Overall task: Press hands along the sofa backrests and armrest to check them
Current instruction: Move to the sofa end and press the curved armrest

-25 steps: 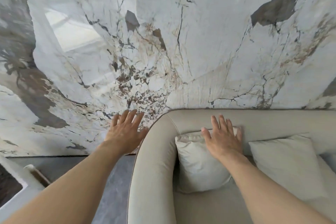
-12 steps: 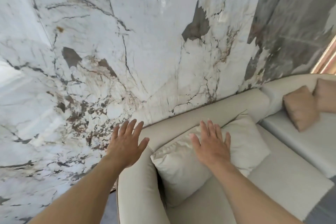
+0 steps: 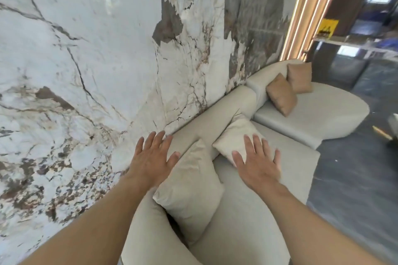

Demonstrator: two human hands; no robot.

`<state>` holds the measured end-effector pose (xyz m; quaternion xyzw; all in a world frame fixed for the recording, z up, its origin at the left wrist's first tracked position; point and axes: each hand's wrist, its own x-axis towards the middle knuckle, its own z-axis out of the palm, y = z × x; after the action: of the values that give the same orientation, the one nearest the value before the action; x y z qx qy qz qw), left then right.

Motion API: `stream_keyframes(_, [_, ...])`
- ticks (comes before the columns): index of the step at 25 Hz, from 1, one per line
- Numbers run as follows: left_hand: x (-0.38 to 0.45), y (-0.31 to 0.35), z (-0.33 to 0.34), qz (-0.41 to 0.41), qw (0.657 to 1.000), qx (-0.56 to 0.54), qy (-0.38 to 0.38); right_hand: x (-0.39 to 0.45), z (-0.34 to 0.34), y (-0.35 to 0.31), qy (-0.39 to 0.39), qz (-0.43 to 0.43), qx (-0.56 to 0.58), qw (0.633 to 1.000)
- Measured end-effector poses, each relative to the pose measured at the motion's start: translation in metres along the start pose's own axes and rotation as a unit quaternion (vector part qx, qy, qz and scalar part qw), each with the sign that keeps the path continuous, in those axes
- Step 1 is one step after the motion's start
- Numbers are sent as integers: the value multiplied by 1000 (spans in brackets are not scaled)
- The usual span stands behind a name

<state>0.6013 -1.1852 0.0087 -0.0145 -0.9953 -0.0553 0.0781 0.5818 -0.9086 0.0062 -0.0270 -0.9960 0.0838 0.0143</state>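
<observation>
A long cream sofa runs along a marble wall; its rounded backrest stretches away to the upper right and its curved armrest lies below me. My left hand is flat with fingers spread, over the near end of the backrest beside the wall. My right hand is also spread flat, palm down over the edge of a cream cushion. Whether either palm touches the fabric I cannot tell. A second cream cushion leans between my forearms.
The marble wall rises close on the left. A second sofa section with two tan cushions sits further right. Dark grey floor lies to the right, and a lit doorway strip stands at the far end.
The view has swung right along the sofa, revealing the far section and doorway. My right hand has moved from the first cushion to the second one; my left hand stays near the corner.
</observation>
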Motion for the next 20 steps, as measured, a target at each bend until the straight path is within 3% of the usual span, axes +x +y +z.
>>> stream_keyframes(6, [3,-57,10,111,991,-17,-79,-70,5,-61,14,128,-35,991])
stream_keyframes(11, [-13,-66,3,195,977,-41,-75,-141,6,-92,-1,194,-44,980])
stream_keyframes(20, [-102,-78,13,245,963,-43,-102,-255,41,-110,3,255,-8,967])
